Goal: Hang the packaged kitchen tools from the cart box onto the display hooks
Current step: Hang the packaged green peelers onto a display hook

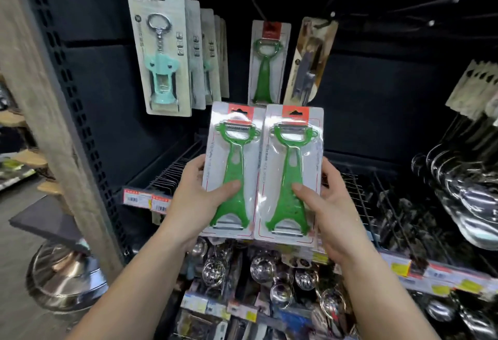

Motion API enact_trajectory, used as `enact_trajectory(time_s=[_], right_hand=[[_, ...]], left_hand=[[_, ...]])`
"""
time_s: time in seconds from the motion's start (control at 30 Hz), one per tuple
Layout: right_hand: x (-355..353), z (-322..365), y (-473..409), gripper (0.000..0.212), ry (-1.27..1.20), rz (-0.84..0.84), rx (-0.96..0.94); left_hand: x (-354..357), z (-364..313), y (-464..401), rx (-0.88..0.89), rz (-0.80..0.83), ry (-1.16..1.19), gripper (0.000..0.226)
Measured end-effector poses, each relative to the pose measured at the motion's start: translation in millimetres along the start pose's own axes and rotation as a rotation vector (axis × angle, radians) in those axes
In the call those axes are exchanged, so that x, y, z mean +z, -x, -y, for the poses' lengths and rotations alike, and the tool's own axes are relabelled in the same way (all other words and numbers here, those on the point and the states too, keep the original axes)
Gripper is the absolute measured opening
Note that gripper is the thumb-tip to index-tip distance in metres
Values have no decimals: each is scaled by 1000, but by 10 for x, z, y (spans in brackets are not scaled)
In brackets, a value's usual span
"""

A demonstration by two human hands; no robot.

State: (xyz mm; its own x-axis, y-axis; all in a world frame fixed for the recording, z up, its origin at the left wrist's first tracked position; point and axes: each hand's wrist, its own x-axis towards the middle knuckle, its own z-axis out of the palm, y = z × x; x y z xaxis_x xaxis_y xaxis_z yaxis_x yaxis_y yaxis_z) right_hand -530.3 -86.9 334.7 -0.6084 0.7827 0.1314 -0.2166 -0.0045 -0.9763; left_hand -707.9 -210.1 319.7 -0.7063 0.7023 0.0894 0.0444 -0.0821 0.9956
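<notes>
Two packaged peelers at the frame's centre, the left peeler pack (pixel 232 169) and the right peeler pack (pixel 289 175), have glossy clear plastic blisters over white card, each with a shiny green plastic handle and bright metal blades. At upper left, the corkscrew pack (pixel 159 51) shows matt pale card, mint plastic and polished metal. The back panel (pixel 377 91) looks matt and dark. The post (pixel 45 113) on the left looks like rough-grained wood. Glossy metal ladles (pixel 463 178) gleam at right.

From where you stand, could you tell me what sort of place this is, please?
Most likely a shop's kitchenware aisle: carded corkscrews and a green peeler hang on display hooks, and price labels line the shelf edge.
</notes>
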Motion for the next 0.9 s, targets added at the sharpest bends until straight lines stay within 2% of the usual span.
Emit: enact_trajectory(time_s=[0.3,0.53,0.67,0.8,0.9], right_hand=[[-142,204,-413,64,54,118,-48],[-104,255,-613,66,59,154,-62],[-85,295,-694,65,41,127,-75],[-41,322,-773,65,26,87,-105],[0,320,-825,64,14,61,-115]], left_hand=[[156,-129,-233,76,-125,7,63],[76,-249,-384,126,-160,32,65],[-18,-390,-504,180,-147,63,62],[-92,-583,-598,243,-92,66,75],[-121,-693,-653,297,-65,85,65]])
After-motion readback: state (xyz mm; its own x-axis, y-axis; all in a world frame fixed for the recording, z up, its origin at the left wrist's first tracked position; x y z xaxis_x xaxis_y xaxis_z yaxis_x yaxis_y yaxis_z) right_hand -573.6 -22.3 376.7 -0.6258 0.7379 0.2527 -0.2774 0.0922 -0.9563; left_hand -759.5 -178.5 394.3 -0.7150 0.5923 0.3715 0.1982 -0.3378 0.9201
